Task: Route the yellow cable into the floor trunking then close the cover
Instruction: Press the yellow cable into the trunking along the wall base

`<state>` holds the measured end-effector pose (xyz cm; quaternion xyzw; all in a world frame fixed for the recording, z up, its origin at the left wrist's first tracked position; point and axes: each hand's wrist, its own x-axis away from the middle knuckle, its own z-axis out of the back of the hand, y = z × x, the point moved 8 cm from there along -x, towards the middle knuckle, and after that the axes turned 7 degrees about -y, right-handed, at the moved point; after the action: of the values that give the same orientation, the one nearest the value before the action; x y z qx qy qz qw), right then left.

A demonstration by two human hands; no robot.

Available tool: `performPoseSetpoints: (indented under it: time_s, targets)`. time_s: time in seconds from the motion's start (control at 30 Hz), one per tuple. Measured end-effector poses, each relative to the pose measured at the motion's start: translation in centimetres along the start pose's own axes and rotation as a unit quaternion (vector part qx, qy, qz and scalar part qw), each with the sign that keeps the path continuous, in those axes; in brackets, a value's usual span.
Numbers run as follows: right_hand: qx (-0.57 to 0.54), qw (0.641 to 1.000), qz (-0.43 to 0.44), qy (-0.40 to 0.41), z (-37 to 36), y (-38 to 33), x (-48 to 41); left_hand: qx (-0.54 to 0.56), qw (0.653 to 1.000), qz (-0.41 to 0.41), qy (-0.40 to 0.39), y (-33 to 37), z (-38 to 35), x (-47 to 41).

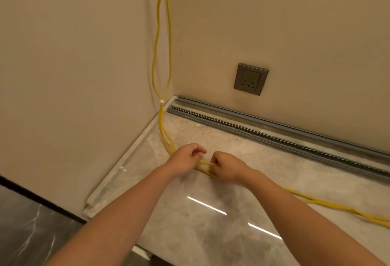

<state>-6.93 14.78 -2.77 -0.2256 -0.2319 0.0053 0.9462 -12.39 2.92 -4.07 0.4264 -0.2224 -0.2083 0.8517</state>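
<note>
Two strands of yellow cable (157, 54) hang down the wall corner, held together by a white clip near the floor, then run across the marble floor to the right edge. My left hand (185, 159) and my right hand (226, 165) both pinch the cable on the floor, close together, with a short stretch of strand between them. The grey slotted floor trunking (263, 137) lies open along the foot of the right wall, with its grey cover (274, 121) behind it against the wall. No cable lies in the trunking.
A grey wall socket (250, 78) sits above the trunking. A pale skirting strip (118, 170) runs along the left wall. A dark marble surface (27, 234) lies at the lower left, past a black edge.
</note>
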Motion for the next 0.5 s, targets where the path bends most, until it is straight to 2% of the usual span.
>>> performPoseSetpoints:
  time_s: [0.13,0.27,0.5]
  targets:
    - [-0.038,0.999,-0.031,0.0,0.6,1.3,0.1,-0.096,0.994,-0.019,-0.058,1.0,-0.7,-0.9]
    - [-0.086,0.994,-0.045,-0.05,0.0,2.2,0.5,-0.107,0.988,-0.032,-0.101,0.9,-0.8,-1.2]
    - [0.025,0.999,-0.029,-0.034,-0.8,1.5,0.6,-0.113,0.985,-0.047,-0.119,0.5,-0.9,-1.3]
